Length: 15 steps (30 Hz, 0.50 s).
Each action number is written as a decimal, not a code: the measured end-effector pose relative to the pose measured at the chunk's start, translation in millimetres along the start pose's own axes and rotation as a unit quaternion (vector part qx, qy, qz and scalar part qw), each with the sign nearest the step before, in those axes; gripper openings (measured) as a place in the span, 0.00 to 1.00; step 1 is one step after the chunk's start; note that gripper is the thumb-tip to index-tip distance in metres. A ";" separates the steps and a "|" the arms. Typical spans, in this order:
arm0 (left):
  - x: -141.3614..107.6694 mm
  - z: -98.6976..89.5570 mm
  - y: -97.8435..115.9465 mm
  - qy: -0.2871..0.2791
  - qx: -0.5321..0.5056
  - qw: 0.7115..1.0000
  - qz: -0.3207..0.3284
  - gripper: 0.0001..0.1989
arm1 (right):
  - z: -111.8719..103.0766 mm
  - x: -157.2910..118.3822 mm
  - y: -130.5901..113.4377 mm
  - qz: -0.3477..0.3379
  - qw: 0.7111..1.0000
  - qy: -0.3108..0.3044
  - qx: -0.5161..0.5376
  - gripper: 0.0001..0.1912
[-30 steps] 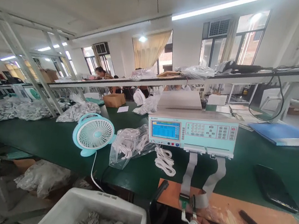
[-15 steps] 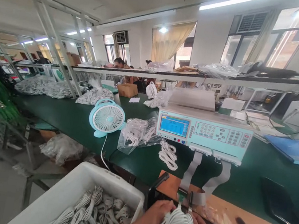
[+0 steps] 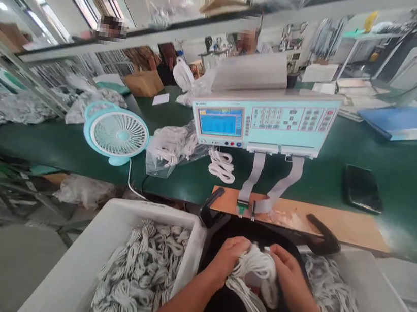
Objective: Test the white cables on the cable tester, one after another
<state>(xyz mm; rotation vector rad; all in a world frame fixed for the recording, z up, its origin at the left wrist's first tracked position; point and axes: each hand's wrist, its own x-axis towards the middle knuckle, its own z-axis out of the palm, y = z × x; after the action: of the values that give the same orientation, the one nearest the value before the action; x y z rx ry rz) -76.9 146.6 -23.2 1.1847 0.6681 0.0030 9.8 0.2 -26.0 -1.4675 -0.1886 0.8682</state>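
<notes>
While both hands are gathered around them, the white cables point(image 3: 258, 260) are in the lower part of the view, coiled; I cannot tell if it is one bundle or two. The step in hand seems to be the handling of these coils, apart from the tester point(image 3: 261, 124) at twelve o'clock, whose ribbon connectors point(image 3: 242, 208) show no cable attached. In my judgement, the next move calls for keeping the loops together, so that no strand slips out.

The left hand point(image 3: 233, 254) is closed on the left side of the coils, fingers curled over the top. The right hand point(image 3: 289, 269) grips the other side, apparently pinching near a white end; blur hides the exact contact. The left forearm enters from eight o'clock, the right from four. At nine o'clock stands a white bin point(image 3: 75, 261) with bundled cables point(image 3: 135, 269).
</notes>
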 end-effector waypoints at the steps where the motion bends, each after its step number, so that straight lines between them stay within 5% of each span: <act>1: -5.1 3.0 -0.7 -0.004 0.028 1.000 0.010 0.13 | -23.4 -8.8 1.9 0.005 0.998 0.000 -0.062 0.18; 4: -12.4 8.9 -2.8 -0.010 0.104 0.994 0.043 0.14 | -91.0 -32.8 3.4 -0.044 0.939 0.050 -0.339 0.16; 6: -13.3 14.3 -5.3 -0.019 0.154 0.985 0.068 0.14 | -110.8 -47.1 0.1 -0.073 0.896 0.092 -0.429 0.16; 8: -14.3 22.8 -7.9 -0.029 0.230 0.967 0.108 0.14 | -101.2 -58.4 -6.3 -0.085 0.904 0.070 -0.413 0.17; 12: -21.6 36.7 -10.4 -0.031 0.357 0.917 0.174 0.15 | -39.4 -60.9 -22.0 -0.083 0.942 -0.122 -0.302 0.14; 15: -27.2 29.6 -12.6 -0.043 0.293 0.943 0.151 0.18 | -12.5 -54.2 -22.9 -0.085 0.941 -0.190 -0.268 0.10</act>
<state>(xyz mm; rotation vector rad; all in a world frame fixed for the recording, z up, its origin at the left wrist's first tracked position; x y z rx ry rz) -88.8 107.1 -14.7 1.8455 0.4102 0.0108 -11.2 -39.5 14.0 -1.7338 -0.8857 0.9979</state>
